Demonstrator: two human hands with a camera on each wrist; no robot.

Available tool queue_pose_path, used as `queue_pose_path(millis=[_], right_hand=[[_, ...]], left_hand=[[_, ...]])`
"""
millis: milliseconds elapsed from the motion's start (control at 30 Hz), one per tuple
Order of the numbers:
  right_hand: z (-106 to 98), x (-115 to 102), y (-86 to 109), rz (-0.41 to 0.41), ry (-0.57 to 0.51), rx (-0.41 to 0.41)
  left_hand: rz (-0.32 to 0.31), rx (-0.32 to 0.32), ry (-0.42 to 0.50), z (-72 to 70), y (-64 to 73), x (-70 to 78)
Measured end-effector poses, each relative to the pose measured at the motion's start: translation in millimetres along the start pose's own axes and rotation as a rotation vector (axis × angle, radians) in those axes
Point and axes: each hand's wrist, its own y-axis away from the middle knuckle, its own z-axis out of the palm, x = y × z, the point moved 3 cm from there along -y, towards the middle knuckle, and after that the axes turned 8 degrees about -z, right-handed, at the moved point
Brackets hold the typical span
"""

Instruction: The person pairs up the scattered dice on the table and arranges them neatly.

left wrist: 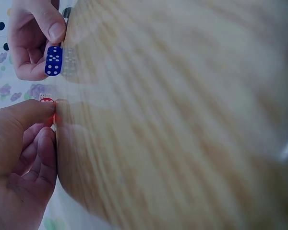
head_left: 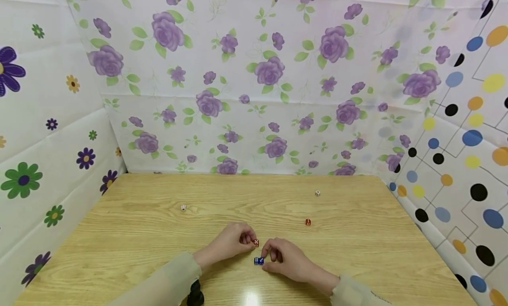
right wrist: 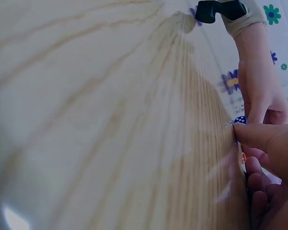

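In the head view my left hand (head_left: 232,243) pinches a red die (head_left: 255,243) with white pips between thumb and fingertips, low over the table. Two blue dice (head_left: 259,261) sit side by side just nearer to me. The thumb and forefinger of my right hand (head_left: 289,259) are at the right-hand blue die, one fingertip behind it and the thumb in front. The left wrist view shows the blue dice (left wrist: 54,61) between those fingertips, while the left thumb partly hides the red die (left wrist: 47,101). In the right wrist view the thumb covers part of a blue die (right wrist: 240,120).
Another red die (head_left: 308,222) lies right of the hands on the wooden table (head_left: 119,235). One white die (head_left: 183,207) is at the left, another white die (head_left: 317,193) farther back at the right. A black chess-like piece (head_left: 195,295) stands by the left sleeve. Patterned sheets enclose the table.
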Motion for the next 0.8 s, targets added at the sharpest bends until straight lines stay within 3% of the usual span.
queue_pose_path(millis=[167,333,433,567,800], right_hand=[[-4.0,2.9,-0.3,0.002,-0.037,-0.044],[-15.5,4.6,0.1,-0.025,-0.127,-0.093],[-27.7,5.2,-1.8,-0.043,-0.124,-0.08],[-50.5,9.8,-7.5,-0.057,-0.045,0.006],[-91.5,32.2,-6.5,-0.015,0.178,0.244]], left_hand=[[-0.059,-0.02,0.011,0.3,-1.0,-0.3],[-0.068,-0.027,0.02,1.1,-1.0,-0.7],[-0.063,-0.029,0.026,1.5,-1.3,-0.9],[-0.045,-0.02,0.026,0.7,-1.2,-1.0],[-0.038,-0.021,0.024,-0.1,0.3,0.0]])
